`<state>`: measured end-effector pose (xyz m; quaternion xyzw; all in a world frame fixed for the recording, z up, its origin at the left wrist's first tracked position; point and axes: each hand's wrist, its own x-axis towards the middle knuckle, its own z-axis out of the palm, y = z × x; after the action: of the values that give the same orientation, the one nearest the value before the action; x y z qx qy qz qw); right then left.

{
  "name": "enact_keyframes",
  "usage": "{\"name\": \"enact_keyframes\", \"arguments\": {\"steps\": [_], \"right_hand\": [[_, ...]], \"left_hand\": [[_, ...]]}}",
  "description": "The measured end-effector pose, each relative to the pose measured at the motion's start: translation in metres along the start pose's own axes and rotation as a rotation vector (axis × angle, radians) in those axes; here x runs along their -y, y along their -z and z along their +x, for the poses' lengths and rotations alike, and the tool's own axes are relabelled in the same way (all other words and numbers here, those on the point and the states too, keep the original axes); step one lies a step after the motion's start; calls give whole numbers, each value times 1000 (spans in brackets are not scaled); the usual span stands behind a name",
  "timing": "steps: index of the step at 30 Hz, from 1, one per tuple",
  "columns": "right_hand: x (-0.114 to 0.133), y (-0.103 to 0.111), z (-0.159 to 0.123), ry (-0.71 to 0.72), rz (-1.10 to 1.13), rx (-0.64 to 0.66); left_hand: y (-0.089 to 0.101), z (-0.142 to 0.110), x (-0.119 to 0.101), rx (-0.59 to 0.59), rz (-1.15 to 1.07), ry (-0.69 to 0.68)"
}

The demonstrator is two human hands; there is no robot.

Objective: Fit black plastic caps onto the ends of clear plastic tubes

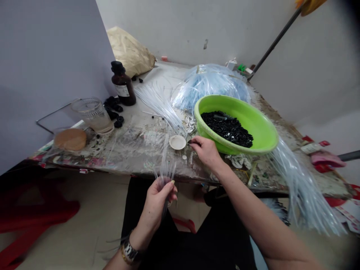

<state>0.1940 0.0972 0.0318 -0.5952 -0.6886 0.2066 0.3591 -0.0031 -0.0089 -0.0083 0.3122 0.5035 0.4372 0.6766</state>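
Note:
My left hand is closed around a bunch of thin clear plastic tubes, in front of the table's near edge. Their upper ends fan out above my fingers. With thumb and fingertips my right hand pinches a small black piece, just right of a small white dish. Beside that hand stands a lime-green basin, partly filled with many small black pieces. More clear tubes lie loose on the table behind the dish.
Large bundles of bluish clear tubes lie behind the basin; others hang over the right edge. At left are a brown bottle, a glass jar, black caps and a round tan block. A cream sack leans behind.

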Motion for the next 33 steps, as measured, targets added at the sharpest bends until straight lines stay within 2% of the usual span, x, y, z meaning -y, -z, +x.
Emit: {"name": "enact_keyframes", "arguments": {"steps": [6,14,19,26,33], "right_hand": [[8,-1,9,10,-49,46],[7,-6,22,53,-187,101],[7,-11,28,92,-245,125],[5,-14,33,136,-386,171],[14,-12,34,172,-548,251]], "left_hand": [[1,3,-1,12,-4,-2],[1,6,-11,61,58,-81],[6,11,-12,18,93,-129],[4,9,-13,-12,44,-128],[8,17,-9,-29,84,-158]]}}
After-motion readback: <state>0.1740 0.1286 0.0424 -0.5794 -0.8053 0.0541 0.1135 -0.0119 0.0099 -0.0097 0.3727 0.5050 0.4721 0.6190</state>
